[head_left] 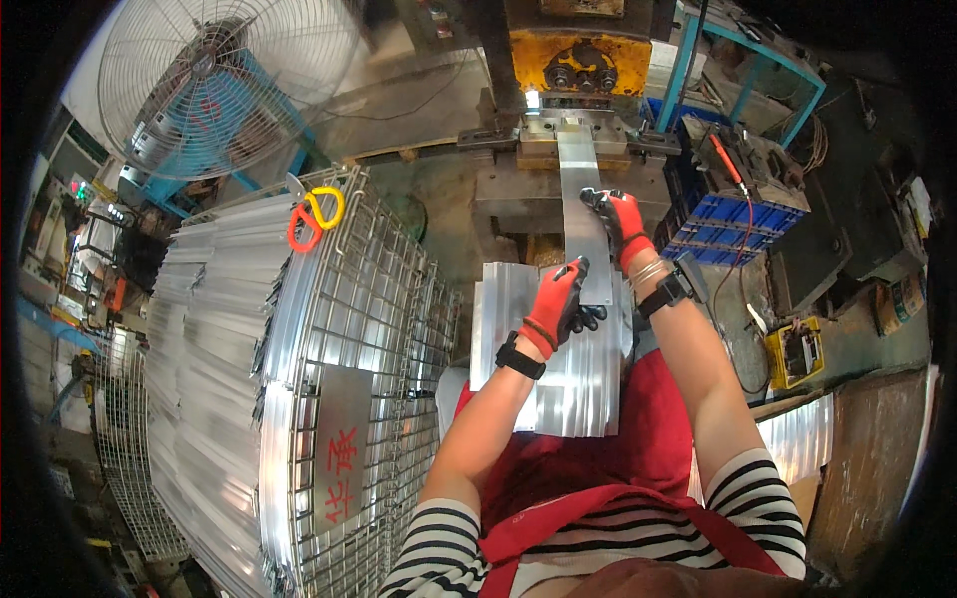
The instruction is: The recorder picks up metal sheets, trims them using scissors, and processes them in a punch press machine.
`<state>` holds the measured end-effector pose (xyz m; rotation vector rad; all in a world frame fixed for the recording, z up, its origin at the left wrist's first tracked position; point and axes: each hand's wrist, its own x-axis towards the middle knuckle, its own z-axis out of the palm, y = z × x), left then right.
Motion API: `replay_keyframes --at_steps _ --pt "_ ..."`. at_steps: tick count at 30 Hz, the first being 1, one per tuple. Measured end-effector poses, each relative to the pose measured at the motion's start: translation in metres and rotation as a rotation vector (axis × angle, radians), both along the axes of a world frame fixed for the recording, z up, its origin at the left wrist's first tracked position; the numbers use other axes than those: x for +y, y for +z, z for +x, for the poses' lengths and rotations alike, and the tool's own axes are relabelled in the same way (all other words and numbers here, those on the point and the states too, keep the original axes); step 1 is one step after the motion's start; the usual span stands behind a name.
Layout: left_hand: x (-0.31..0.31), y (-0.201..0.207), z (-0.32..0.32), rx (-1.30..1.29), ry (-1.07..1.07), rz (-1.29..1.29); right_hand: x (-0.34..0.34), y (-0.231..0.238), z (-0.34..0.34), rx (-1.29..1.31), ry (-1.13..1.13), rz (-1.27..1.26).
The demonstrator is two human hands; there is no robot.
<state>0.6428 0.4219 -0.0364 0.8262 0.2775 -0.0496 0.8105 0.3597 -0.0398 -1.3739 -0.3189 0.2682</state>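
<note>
A long flat metal strip [582,179] reaches from the press's die block [538,149] back toward me. My right hand [620,221], in a red and black glove, is closed on the strip's right edge, thumb on top. Nearer me, my left hand [560,304], gloved the same way, is closed at the left edge of the strip's near end; its fingers are partly hidden. Beneath both hands a stack of metal strips [548,394] rests across my lap, over my red apron [638,448].
Left stands a wire cage [374,339] full of metal strips, with red and yellow-handled scissors [317,217] on top. A large fan [204,85] is behind it. Blue crates [723,224] carrying a red-handled tool [728,161] are at right, near a yellow bin [796,353].
</note>
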Motion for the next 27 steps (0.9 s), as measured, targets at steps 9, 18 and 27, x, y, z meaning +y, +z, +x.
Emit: replay_keyframes --at_steps 9,18,27 --pt "0.0 0.001 -0.003 0.073 -0.002 0.035 -0.002 0.021 -0.016 0.148 -0.005 0.017" --pt "0.0 0.005 -0.006 -0.084 -0.132 0.038 -0.003 -0.033 0.026 -0.002 -0.088 -0.123" --pt "-0.021 -0.033 -0.1 -0.377 -0.447 -0.586 -0.091 -0.032 -0.1 0.426 0.203 0.303"
